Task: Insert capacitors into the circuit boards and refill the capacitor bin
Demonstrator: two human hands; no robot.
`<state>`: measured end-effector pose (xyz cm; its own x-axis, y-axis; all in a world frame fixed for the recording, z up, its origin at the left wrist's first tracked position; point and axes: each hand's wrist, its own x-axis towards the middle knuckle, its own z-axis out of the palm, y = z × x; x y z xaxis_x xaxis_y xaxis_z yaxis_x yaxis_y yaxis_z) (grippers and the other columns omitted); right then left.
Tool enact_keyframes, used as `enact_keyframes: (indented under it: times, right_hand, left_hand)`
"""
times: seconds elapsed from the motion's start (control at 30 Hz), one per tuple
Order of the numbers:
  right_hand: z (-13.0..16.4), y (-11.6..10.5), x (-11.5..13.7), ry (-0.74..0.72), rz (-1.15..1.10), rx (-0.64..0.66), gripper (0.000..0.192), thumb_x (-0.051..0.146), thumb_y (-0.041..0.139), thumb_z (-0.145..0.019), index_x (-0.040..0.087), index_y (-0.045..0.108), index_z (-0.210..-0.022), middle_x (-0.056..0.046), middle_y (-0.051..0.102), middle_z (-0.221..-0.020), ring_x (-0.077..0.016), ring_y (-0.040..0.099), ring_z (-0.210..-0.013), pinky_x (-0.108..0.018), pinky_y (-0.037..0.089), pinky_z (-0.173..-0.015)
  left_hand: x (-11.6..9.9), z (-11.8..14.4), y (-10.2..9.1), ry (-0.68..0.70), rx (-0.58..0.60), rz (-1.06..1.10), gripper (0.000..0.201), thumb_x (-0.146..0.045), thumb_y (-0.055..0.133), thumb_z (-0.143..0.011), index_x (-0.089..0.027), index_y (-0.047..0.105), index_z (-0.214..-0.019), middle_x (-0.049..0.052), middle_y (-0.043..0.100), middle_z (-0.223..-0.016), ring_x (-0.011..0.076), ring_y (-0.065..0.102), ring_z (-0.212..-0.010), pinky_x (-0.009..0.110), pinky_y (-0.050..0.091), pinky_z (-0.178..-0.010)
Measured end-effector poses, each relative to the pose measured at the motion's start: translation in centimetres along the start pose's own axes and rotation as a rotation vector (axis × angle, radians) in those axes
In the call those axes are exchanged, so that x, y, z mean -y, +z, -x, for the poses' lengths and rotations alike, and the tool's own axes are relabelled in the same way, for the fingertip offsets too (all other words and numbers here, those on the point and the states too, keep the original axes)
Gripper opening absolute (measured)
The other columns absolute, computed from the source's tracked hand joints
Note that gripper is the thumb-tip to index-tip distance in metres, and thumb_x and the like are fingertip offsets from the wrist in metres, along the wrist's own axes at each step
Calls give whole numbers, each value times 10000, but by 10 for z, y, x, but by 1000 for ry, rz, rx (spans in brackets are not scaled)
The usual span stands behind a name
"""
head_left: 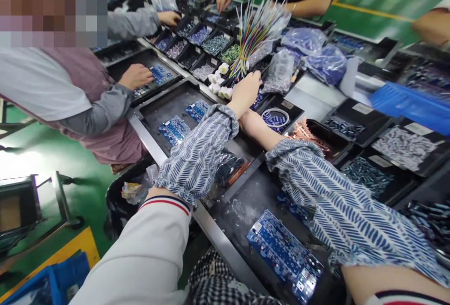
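Observation:
My left hand (247,90) reaches to the parts bins beside a bundle of coloured wires (248,44). Its fingers are curled, with the tips mostly hidden, so I cannot make out what they hold. Just behind and below it, my right hand (251,123) is bent near a bin of blue components (258,102); the left wrist covers its fingers. White connectors (224,90) lie to the left of my left hand. Below my arms, a blue circuit board (284,255) rests in the black tray (239,211). Two more boards (174,130) sit in the tray farther left.
Bins of small parts, one with copper-coloured pieces (309,136), line the right. Plastic bags (325,56) are piled behind. At left a co-worker's hand (137,76) is over another board (161,74). Metal rails (218,244) edge the trays. Other people work opposite.

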<state>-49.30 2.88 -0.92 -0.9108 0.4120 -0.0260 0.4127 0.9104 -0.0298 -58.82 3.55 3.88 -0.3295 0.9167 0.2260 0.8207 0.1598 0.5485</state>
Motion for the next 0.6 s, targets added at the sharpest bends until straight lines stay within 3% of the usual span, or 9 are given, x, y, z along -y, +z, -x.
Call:
enact_keyframes:
  times: [0.13, 0.23, 0.43, 0.6]
  right_hand:
    - [1, -2, 2, 6, -15, -8, 419, 119, 380, -1003, 46, 684, -1283, -243, 677, -1326, -286, 681, -1159, -347, 522, -1003]
    - [-1, -2, 0, 19, -23, -14, 402, 142, 385, -1009, 67, 703, -1243, -231, 716, -1242, -287, 699, -1109, -342, 535, -964]
    - [3, 1, -5, -13, -42, -29, 352, 159, 424, -987, 87, 722, -1158, -200, 718, -1192, -293, 676, -1114, -361, 532, -963]
    - [8, 5, -8, -11, -46, -45, 324, 148, 447, -965, 104, 718, -1137, -194, 703, -1178, -284, 660, -1103, -357, 529, -933]
  left_hand:
    - [-5, -3, -9, 45, 0, -65, 367, -122, 435, -1060, -85, 524, -1414, 166, 564, -1407, 252, 553, -1322, 302, 397, -1130]
    - [-6, 20, -23, 56, 38, -94, 348, -120, 409, -1056, -83, 556, -1370, 163, 597, -1366, 250, 562, -1314, 295, 395, -1132]
    - [21, 84, -38, -164, 236, -68, 250, -56, 482, -985, -60, 677, -1142, 220, 693, -1201, 329, 635, -1215, 420, 430, -1120]
    - [34, 96, -29, -344, 227, 162, 158, -23, 595, -906, -119, 694, -981, 176, 707, -1204, 302, 604, -1280, 412, 391, -1183]
